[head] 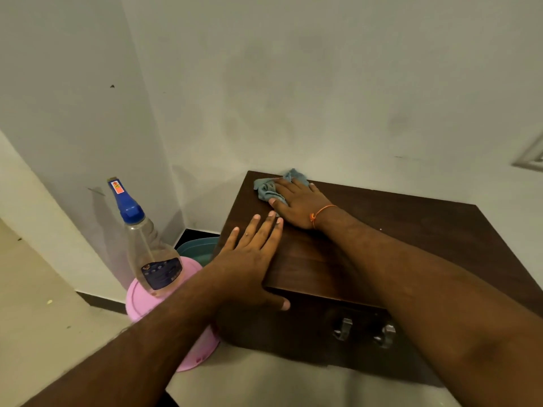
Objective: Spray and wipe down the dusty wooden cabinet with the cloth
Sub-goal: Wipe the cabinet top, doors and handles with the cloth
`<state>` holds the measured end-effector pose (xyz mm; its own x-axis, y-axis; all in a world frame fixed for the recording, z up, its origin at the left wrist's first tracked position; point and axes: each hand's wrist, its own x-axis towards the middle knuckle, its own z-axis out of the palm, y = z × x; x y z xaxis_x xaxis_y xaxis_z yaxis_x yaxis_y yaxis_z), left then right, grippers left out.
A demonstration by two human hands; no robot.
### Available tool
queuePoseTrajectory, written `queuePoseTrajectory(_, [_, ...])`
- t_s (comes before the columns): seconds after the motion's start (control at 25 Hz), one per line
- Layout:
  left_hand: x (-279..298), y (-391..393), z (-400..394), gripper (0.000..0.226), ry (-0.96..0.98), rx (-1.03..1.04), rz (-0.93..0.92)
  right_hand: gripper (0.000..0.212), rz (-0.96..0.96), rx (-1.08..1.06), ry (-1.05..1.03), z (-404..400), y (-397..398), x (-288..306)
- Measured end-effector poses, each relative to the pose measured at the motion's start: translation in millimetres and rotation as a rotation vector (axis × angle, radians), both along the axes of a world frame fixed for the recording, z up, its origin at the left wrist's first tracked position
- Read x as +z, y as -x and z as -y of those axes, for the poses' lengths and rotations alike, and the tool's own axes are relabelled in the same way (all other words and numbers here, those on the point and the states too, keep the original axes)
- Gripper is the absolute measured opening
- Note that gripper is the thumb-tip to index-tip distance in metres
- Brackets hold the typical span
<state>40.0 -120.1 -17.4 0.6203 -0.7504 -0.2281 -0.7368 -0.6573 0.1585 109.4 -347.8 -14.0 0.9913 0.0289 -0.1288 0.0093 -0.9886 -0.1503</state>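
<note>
Here the wooden cabinet [382, 230] sits against the wall, its dark top filling the right half of the view, two metal handles [364, 333] showing on its front face below. The blue-grey cloth [269, 189] lies bunched at the cabinet's far left corner, about 11 o'clock on the top. The right hand [296, 201] lies flat over the cloth with fingers spread and palm down, pressing rather than gripping, which suits pushing dust out of the corner by the wall. An orange thread [321, 214] circles that wrist.

The left hand [249, 259] is open and holds nothing; its palm rests on the cabinet's near left edge, around 8 o'clock, thumb hooked over the front lip. My guess is that it braces the body, or steadies the cabinet, while the other arm reaches to the back.

The spray bottle [147, 245] stands upright on a pink overturned bucket [155, 295] just beside the cabinet, at 9 o'clock. It was probably put there to stay within reach and off the surface being wiped. The bottle is clear with a blue nozzle; its dark blue label and the small red sticker on the nozzle carry print too blurred to read. A teal tub [199, 249] peeks out between bucket and cabinet.
</note>
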Motion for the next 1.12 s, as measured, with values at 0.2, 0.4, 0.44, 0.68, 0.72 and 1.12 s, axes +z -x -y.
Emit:
queuePoseTrajectory(0.2, [-5,8,-5,0.131,-0.016,-0.031,0.037,0.072,-0.002,-0.321,0.026,141,102,0])
queuePoseTrajectory(0.4, [-7,6,-16,0.125,-0.006,-0.026,0.061,0.076,-0.015,-0.699,0.054,241,185,-1])
queuePoseTrajectory(0.44, [-6,7,-15,0.126,-0.006,-0.029,0.057,0.076,-0.030,-0.724,0.058,240,185,-1])
queuePoseTrajectory(0.68, [1,11,13,0.140,0.009,-0.051,0.042,0.070,0.001,-0.509,0.030,135,143,-2])
queuePoseTrajectory(0.72, [2,13,20,0.142,0.014,-0.057,0.047,0.068,0.006,-0.443,0.027,108,138,-3])
queuePoseTrajectory(1.12, [12,24,59,0.157,-0.014,-0.064,0.072,0.063,0.025,-0.080,-0.009,88,271,2])
